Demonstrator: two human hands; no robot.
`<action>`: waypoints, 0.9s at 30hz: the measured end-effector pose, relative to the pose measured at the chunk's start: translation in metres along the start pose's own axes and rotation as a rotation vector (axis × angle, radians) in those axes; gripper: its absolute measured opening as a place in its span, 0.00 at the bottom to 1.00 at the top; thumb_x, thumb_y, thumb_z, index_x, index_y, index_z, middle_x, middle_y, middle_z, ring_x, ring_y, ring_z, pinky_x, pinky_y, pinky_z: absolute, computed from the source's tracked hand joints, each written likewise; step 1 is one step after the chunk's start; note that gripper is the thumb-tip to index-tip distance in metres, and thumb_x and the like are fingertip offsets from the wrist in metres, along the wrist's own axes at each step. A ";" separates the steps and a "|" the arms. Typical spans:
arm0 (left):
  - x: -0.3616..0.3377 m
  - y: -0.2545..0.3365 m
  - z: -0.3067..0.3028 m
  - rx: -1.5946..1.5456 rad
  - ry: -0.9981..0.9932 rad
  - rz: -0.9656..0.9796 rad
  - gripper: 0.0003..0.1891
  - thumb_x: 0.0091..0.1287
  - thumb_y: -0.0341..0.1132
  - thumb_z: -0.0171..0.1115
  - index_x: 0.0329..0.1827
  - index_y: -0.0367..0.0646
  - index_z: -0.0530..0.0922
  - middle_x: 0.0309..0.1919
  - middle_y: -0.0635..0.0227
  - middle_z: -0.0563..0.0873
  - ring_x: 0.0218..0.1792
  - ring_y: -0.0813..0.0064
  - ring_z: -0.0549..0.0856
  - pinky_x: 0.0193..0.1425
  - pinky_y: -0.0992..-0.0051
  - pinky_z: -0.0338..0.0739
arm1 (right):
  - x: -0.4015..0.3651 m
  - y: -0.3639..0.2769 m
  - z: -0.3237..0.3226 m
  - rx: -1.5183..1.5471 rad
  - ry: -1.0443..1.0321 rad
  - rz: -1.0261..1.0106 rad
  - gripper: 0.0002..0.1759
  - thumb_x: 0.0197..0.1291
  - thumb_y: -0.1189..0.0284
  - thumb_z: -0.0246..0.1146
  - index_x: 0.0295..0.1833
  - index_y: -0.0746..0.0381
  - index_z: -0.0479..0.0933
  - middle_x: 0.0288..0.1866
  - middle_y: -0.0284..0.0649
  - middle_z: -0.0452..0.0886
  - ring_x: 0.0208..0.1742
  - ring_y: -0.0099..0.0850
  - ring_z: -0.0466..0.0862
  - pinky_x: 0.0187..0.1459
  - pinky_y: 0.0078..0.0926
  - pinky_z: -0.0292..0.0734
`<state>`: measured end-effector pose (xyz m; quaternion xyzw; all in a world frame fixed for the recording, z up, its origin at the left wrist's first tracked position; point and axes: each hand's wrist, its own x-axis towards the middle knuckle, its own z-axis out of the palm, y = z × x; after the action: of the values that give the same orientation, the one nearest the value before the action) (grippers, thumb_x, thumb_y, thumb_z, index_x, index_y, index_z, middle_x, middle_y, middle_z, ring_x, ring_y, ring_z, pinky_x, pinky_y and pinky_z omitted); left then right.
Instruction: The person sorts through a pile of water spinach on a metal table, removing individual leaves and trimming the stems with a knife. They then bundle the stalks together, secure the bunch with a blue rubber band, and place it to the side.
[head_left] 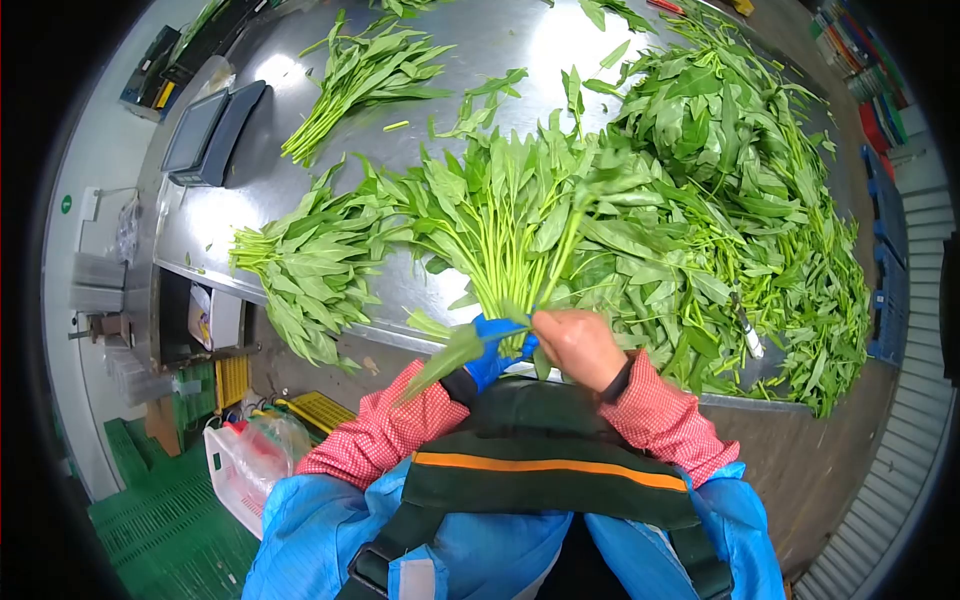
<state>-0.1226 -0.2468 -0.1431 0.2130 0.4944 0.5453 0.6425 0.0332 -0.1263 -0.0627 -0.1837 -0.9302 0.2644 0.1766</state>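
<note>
My left hand (492, 352), in a blue glove, is closed round the lower stems of a leafy green bunch (505, 215) at the table's front edge. Bare and with its fingers curled, my right hand (578, 345) pinches a stem beside the glove. One long leaf hangs down across my left wrist. A big heap of loose greens (720, 200) covers the right side of the metal table (400, 290). Two more bunches lie to the left, one near the front (315, 260) and one farther back (375, 80). A white-handled knife (748, 330) rests on the heap.
At the table's left stands a dark scale display (212, 130). Below left are a pink-white basket (235, 480) with plastic bags, green pallets (175, 530) and yellow crates (318, 412). Blue crates (888, 290) stand beyond the table's right side, near a corrugated wall.
</note>
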 end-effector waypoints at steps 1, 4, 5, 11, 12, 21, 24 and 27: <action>-0.005 0.023 0.013 -0.252 0.073 -0.187 0.11 0.65 0.30 0.62 0.49 0.39 0.77 0.38 0.63 0.84 0.39 0.71 0.84 0.40 0.73 0.83 | -0.002 0.000 0.003 0.101 0.017 0.026 0.06 0.56 0.74 0.62 0.30 0.59 0.70 0.22 0.37 0.74 0.23 0.36 0.77 0.25 0.34 0.72; -0.008 0.053 0.028 -0.452 0.095 -0.332 0.16 0.66 0.30 0.62 0.55 0.39 0.74 0.40 0.62 0.84 0.38 0.73 0.84 0.39 0.76 0.83 | -0.004 -0.006 -0.017 0.992 -0.085 0.525 0.07 0.60 0.74 0.60 0.30 0.60 0.71 0.20 0.34 0.72 0.19 0.27 0.73 0.22 0.29 0.69; -0.007 0.051 0.028 -0.442 0.106 -0.352 0.16 0.66 0.31 0.62 0.56 0.39 0.74 0.41 0.62 0.84 0.38 0.74 0.84 0.39 0.77 0.82 | -0.001 -0.010 -0.034 1.271 0.044 0.768 0.12 0.65 0.68 0.57 0.28 0.60 0.71 0.19 0.31 0.69 0.18 0.21 0.68 0.21 0.22 0.63; -0.011 0.054 0.038 -0.272 0.053 -0.358 0.19 0.67 0.33 0.61 0.61 0.42 0.72 0.51 0.57 0.83 0.41 0.77 0.82 0.43 0.78 0.79 | 0.020 0.030 -0.039 0.918 0.176 0.713 0.15 0.67 0.59 0.57 0.44 0.61 0.74 0.21 0.28 0.71 0.20 0.17 0.68 0.23 0.16 0.64; -0.012 0.054 0.043 -0.264 0.053 -0.362 0.20 0.67 0.33 0.60 0.61 0.43 0.71 0.52 0.57 0.83 0.41 0.77 0.82 0.43 0.78 0.79 | 0.020 0.026 -0.019 0.844 0.165 0.595 0.14 0.65 0.61 0.60 0.42 0.62 0.75 0.22 0.29 0.74 0.21 0.19 0.73 0.23 0.18 0.67; -0.016 0.050 0.044 -0.384 -0.008 -0.390 0.22 0.68 0.32 0.59 0.64 0.45 0.68 0.56 0.55 0.80 0.45 0.74 0.82 0.48 0.73 0.79 | 0.031 0.046 0.012 1.178 -0.012 0.879 0.06 0.60 0.74 0.62 0.38 0.62 0.72 0.18 0.28 0.71 0.15 0.16 0.68 0.17 0.14 0.59; -0.016 0.059 0.052 -0.465 0.041 -0.404 0.20 0.68 0.32 0.58 0.63 0.44 0.69 0.55 0.54 0.81 0.44 0.74 0.82 0.46 0.74 0.80 | 0.024 0.040 0.008 1.234 0.069 0.871 0.04 0.60 0.76 0.59 0.40 0.61 0.71 0.19 0.28 0.72 0.16 0.16 0.68 0.17 0.13 0.59; -0.014 0.049 0.048 -0.474 0.058 -0.391 0.17 0.69 0.33 0.57 0.60 0.44 0.71 0.51 0.57 0.82 0.43 0.74 0.83 0.45 0.74 0.81 | 0.017 0.035 0.004 0.968 0.099 0.659 0.04 0.56 0.79 0.58 0.37 0.61 0.71 0.21 0.30 0.72 0.19 0.17 0.71 0.20 0.16 0.63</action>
<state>-0.1043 -0.2317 -0.0773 -0.0577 0.4032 0.5172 0.7527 0.0254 -0.0929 -0.0821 -0.3735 -0.5882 0.6912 0.1920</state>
